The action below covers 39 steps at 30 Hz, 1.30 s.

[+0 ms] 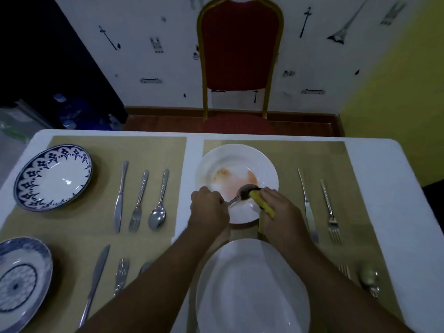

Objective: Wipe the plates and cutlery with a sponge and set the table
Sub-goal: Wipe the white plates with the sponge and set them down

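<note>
Plates (240, 150) number four; left fingers (215, 197) grip one spoon (245, 192), right fingers (270, 193) pinch one sponge (264, 205).

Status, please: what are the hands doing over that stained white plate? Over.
Left hand grips spoon. Right hand holds yellow sponge on its bowl. Stained plate beneath, unwiped. Second white plate between forearms, not blocking.

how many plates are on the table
4: a blue-patterned round plate far left, a blue-ringed plate near left, a stained white plate centre, a clean white plate nearest.
</note>
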Motion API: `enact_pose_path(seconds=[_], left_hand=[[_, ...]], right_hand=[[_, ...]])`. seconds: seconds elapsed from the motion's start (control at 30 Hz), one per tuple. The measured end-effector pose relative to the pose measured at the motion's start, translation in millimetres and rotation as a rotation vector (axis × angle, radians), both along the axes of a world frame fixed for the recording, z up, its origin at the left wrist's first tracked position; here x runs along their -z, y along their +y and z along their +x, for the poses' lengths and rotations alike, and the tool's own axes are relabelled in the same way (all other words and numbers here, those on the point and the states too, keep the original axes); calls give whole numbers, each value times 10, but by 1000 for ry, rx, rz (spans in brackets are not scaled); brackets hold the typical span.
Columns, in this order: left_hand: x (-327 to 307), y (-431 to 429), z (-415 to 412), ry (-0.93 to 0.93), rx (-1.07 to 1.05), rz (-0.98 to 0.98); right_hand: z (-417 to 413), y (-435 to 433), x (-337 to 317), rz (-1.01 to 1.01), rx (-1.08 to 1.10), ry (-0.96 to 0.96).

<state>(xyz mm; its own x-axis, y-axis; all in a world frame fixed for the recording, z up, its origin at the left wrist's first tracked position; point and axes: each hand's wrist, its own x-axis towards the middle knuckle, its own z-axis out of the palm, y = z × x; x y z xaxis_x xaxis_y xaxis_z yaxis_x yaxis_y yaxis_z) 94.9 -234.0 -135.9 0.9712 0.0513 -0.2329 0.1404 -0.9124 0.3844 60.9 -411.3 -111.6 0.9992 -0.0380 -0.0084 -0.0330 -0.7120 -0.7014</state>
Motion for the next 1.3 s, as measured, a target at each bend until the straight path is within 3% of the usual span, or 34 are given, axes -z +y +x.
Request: enact_pose_path(seconds=[0.17, 0.3, 0.4, 0.77, 0.9, 1.13, 1.3], left_hand=[[-203, 195, 123, 258, -176, -418], [-399, 303, 173, 507, -329, -869], [-436, 365, 167, 591, -347, -1019], [-305, 462, 49, 643, -437, -1082], [-251, 477, -61, 645, -443, -1070], [-256, 431, -119, 570, -421, -1012], [-357, 365, -90, 484, -326, -992]], right_hand=[[110, 211, -98, 6, 50, -36], [235, 444, -104, -129, -151, -116], [337, 551, -75, -239, -381, -129], [346, 481, -2, -455, -523, -156], [470, 310, 58, -581, -481, -117], [355, 270, -216, -211, 8, -110], [98, 572, -281, -277, -386, -197]])
